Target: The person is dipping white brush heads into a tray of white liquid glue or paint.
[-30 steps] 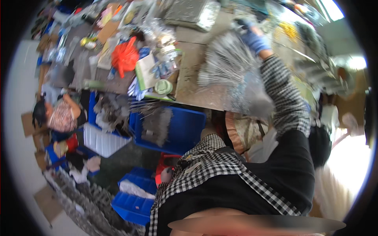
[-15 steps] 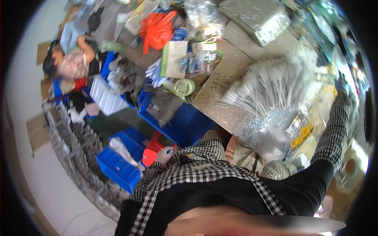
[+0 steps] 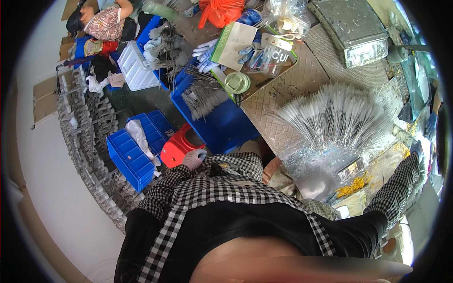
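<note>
A fanned bundle of thin, pale grey stalks (image 3: 342, 118) lies on the table (image 3: 266, 111), and everything else sits around it. To the bundle's right and a little nearer the wearer is the gloved right hand (image 3: 416, 148), apart from the stalks; it is too small to tell whether its grip is open or closed. Well to the bundle's left, by a red stool (image 3: 173, 150), the gloved left hand (image 3: 192, 160) has its fingers curled, but whether the grip contains anything cannot be told. Yellow strands (image 3: 353, 185) lie on the bundle's near side, a grey box (image 3: 347, 23) beyond it, and a blue bin (image 3: 229, 125) to its left.
</note>
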A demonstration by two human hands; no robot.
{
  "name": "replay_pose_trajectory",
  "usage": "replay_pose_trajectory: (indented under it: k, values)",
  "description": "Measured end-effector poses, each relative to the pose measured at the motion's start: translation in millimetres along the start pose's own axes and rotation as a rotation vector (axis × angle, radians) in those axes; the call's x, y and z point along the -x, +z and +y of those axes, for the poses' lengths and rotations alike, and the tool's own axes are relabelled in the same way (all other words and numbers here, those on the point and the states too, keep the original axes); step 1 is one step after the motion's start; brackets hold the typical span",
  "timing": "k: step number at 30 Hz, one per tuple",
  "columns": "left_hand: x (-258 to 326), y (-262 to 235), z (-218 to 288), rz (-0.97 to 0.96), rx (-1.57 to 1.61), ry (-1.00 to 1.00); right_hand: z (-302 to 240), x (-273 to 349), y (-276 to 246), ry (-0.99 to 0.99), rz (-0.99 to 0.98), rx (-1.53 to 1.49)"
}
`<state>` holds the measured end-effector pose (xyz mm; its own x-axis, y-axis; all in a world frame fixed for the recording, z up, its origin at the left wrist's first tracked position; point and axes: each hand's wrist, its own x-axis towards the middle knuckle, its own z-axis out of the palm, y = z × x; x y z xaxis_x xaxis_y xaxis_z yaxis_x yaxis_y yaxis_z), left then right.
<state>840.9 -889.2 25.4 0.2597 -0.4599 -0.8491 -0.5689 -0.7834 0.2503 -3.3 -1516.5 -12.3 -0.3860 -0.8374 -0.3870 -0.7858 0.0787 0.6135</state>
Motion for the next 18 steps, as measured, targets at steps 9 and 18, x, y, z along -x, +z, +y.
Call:
replay_pose_trajectory:
  k: [9,18]
  values:
    - [-14,18,-12,-0.01,0.041,0.125,70,-39,15,0.087,-0.019,-0.062]
    - [3,3,9,-0.004,0.025,0.079,28,-8,-6,0.025,0.113,-0.144]
